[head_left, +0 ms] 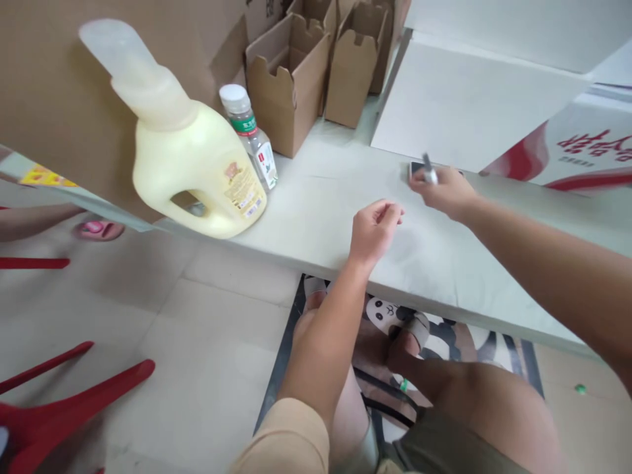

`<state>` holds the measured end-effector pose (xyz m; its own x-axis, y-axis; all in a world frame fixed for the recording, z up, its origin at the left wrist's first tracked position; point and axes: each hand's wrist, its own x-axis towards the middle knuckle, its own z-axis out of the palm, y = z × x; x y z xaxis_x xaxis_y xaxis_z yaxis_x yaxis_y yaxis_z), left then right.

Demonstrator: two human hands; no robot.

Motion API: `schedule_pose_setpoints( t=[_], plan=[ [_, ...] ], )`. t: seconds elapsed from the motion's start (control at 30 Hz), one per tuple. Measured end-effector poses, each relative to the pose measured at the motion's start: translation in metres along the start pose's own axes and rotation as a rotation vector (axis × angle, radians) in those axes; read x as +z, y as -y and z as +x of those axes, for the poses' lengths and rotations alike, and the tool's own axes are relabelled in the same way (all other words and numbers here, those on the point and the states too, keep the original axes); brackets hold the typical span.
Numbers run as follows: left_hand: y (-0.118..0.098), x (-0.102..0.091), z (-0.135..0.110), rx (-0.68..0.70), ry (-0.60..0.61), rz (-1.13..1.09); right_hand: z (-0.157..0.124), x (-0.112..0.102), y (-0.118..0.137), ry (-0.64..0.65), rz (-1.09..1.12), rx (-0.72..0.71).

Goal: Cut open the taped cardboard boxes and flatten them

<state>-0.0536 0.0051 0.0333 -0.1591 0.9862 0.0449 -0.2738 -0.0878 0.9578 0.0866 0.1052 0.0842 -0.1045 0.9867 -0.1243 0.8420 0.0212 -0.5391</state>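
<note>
- Head view: I look down through the camera at both hands over a pale table [320, 204], the right one blurred.
- My right hand [442, 189] is closed around a pen [429, 174], which sticks up from the fingers, its dark end uppermost; the blur hides its finer detail from me.
- That pen is at the far side of the table, in front of the white box [467, 108].
- A dark flat thing [415, 167] shows just behind the right fingers, partly covered; I cannot tell what it is.
- My left hand [374, 229] is narrow, fingers curled in toward the thumb, near the front edge of the table and apart from the right.
- Well to the left I see a cream jug [197, 158] standing by the table's edge, with a white-capped bottle [251, 135] just behind it.
- Brown cartons [309, 99], open at the top, stand between the bottle and the white box.
- Below the table I can make out a panda mat [388, 315] under the feet, and red legs [99, 388] of furniture on the floor at lower left.
</note>
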Motion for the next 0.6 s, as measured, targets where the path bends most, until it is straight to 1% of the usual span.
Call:
schedule_pose_setpoints(
  t=[0.03,0.07,0.13,0.17,0.2,0.23,0.27,0.3,0.37,0.43,0.53,0.6],
  plan=[
    [-0.003,-0.004,0.002,-0.013,-0.048,-0.026,0.011,0.011,0.032,0.068,0.063,-0.052],
    [-0.006,-0.006,0.003,-0.024,-0.088,-0.051,0.023,0.021,0.066,0.109,0.114,-0.124],
    [-0.012,-0.01,0.004,-0.042,-0.133,-0.086,0.046,0.037,0.129,0.115,0.177,-0.325],
    [-0.014,-0.011,0.003,-0.052,-0.138,-0.091,0.056,0.041,0.157,0.095,0.147,-0.415],
    [-0.017,-0.013,0.003,-0.059,-0.138,-0.089,0.064,0.045,0.182,0.042,0.035,-0.481],
    [-0.019,-0.014,0.002,-0.063,-0.139,-0.084,0.071,0.046,0.201,-0.004,-0.104,-0.514],
    [-0.021,-0.016,0.002,-0.063,-0.143,-0.079,0.076,0.047,0.216,-0.026,-0.23,-0.507],
    [-0.022,-0.018,0.002,-0.059,-0.151,-0.076,0.08,0.047,0.225,-0.038,-0.328,-0.489],
    [-0.023,-0.021,0.004,-0.048,-0.169,-0.07,0.085,0.046,0.23,-0.037,-0.437,-0.436],
    [-0.021,-0.022,0.007,-0.038,-0.177,-0.053,0.087,0.042,0.219,-0.041,-0.477,-0.404],
    [-0.013,-0.019,0.009,0.008,-0.175,0.015,0.086,0.03,0.185,-0.033,-0.466,-0.377],
    [-0.008,-0.017,0.007,0.084,-0.233,0.07,0.078,0.014,0.157,-0.038,-0.377,-0.379]
  ],
)
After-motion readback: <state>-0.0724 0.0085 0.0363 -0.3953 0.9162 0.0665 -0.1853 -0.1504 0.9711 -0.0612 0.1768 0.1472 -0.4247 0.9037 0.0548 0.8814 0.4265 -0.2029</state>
